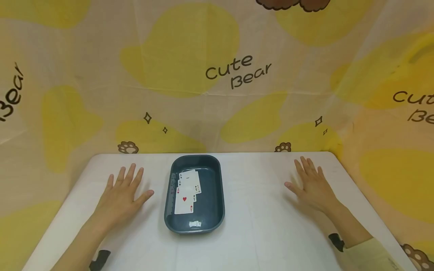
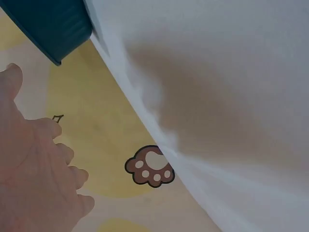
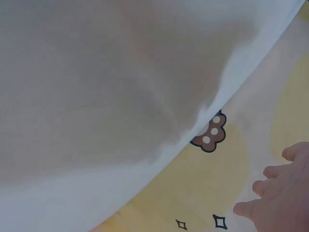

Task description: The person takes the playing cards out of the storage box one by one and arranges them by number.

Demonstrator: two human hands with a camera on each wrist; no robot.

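- Behind the right hand (image 1: 312,186), a sleeve (image 1: 371,256) covers the forearm; its cuff could drag on the table (image 1: 252,214) if that arm swung low.
- At the left hand (image 1: 120,194), the fingers are spread, the thumb out to the side, nothing held. The right hand is likewise extended with its thumb apart, also without a hold. Both seem raised, judging by their shadows; the exact gap I cannot tell.
- Between the hands, nearer the left thumb, sits the tray (image 1: 211,207), touched by neither. Closing the left hand carelessly might knock its near wall and jog what lies inside; the right hand would have the longer reach and the far wall to clear.
- Inside the tray, rightward of the left hand and against the wall on that side, lie the cards (image 1: 183,207), overlapping, the ace of hearts nearest the viewer. Being thin and flat, they could defeat a fingertip pinch, and the overlap could make one drag another. How many are stacked I cannot tell.
- Beyond the fingertips, the table's far edge runs close behind the tray; a hard push forward might send it over.
- Past that edge hangs the printed cloth (image 1: 183,45), well clear of both hands.
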